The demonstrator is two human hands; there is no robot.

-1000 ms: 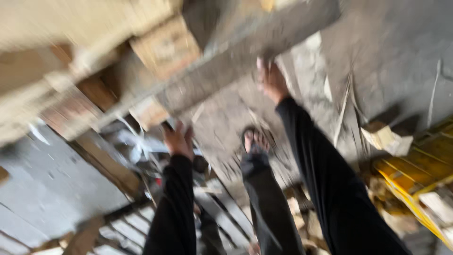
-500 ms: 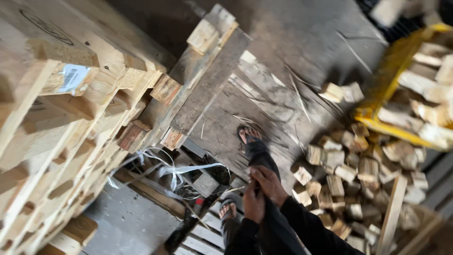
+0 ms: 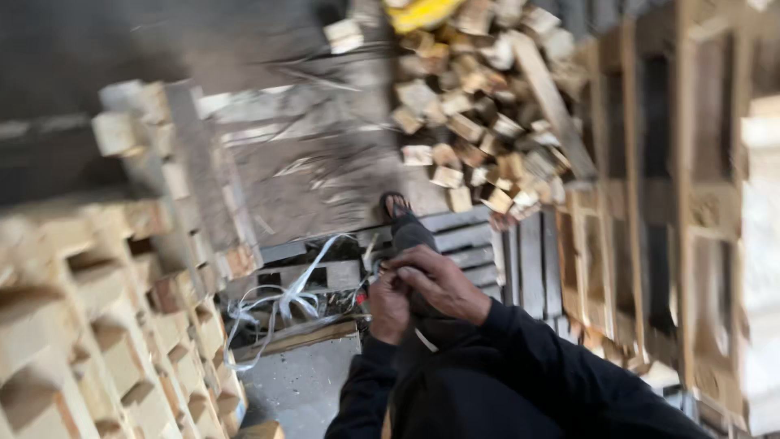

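Both hands are together low in the middle of the head view, in front of my dark-sleeved body. My left hand is curled, its fingers closed near the right one. My right hand lies over and against it, fingers bent. Blur hides whether either holds something small. Just beyond them my foot in a dark sandal rests on a grey wooden pallet. White plastic strapping lies tangled to the left of the hands.
A stack of pale wooden pallets rises along the left. A heap of short wood blocks lies beyond the foot, with a yellow object at the top edge. More upright pallets stand at the right. Grey concrete floor shows between.
My arms, stretched out to a pallet board a second ago, have drawn back, and both hands now meet close to my body. The view has swung right toward the block heap.
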